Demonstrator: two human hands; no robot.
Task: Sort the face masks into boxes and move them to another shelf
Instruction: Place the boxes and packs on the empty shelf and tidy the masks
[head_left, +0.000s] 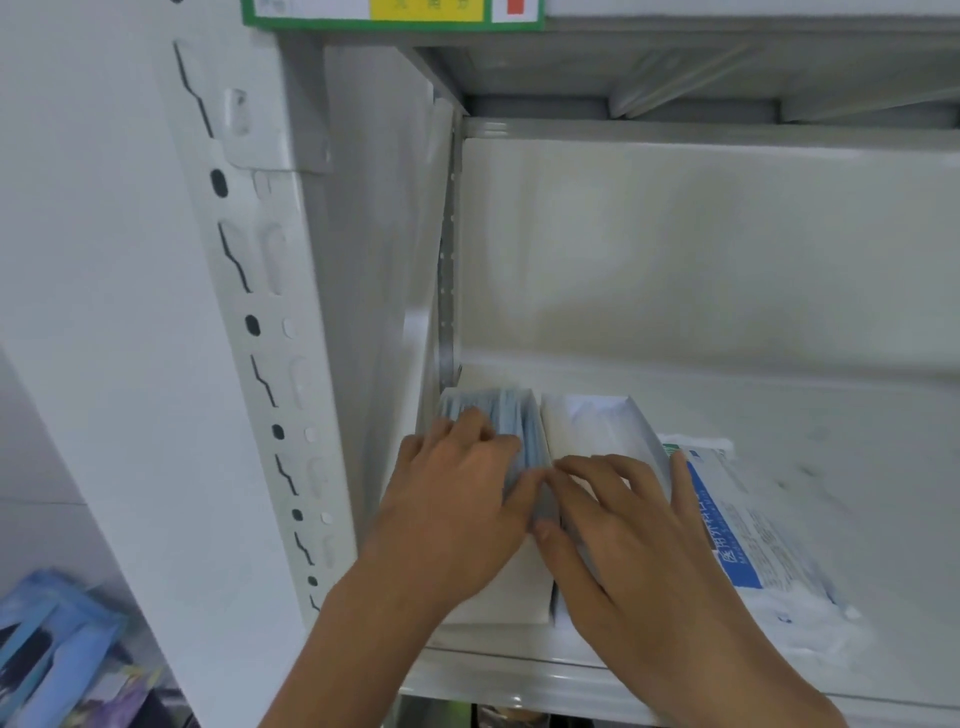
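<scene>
We have the mask stack (511, 423) in the left box (501, 592), lower centre, long axis running away from us; left hand (457, 506) flat on it, right hand (618, 525) open on the divider (neither gripping)

I see a glossy white painted-metal shelf (675, 670), two matt white card boxes (509, 597), and a shiny blue-printed plastic packet (748, 540).

Left hand (457, 499) and right hand (618, 525) cover the near halves of two white boxes (597, 421). Masks (511, 415) in the left box are blurred. Printed packet (748, 540): small text illegible. Label (395, 13) cut by top edge; blue packets (57, 660) cut at lower left.
</scene>
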